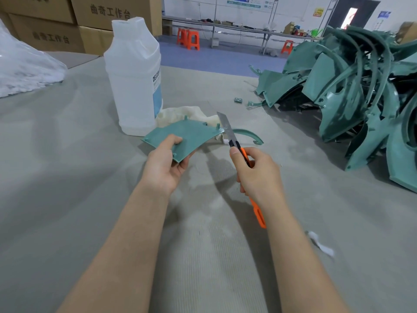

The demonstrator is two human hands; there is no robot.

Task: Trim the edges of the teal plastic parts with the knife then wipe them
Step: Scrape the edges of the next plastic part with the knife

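Near boxes (106,12) marked 曲奇工作台, left hand (164,164) grips teal panel (191,136), right hand (257,173) grips orange knife (232,137).

The pile of parts (352,86) runs past the right edge; the right hand (257,175) covers the middle of the knife (228,129).

Person, seen from the head camera: two arms and two hands in frame.

- Left hand (164,163): bare from fingertips to wrist.
- Right hand (255,175): bare. The thumbnail (233,151) is short, rounded and plain.
- Left forearm (126,245): bare along its whole visible length, from the wrist to the lower edge of the picture, with faint fine hair on top.
- Right forearm (300,256): bare likewise, from the wrist to the lower edge.
- Clothing: cannot be told, since the upper arms and everything beyond them lie outside the frame.
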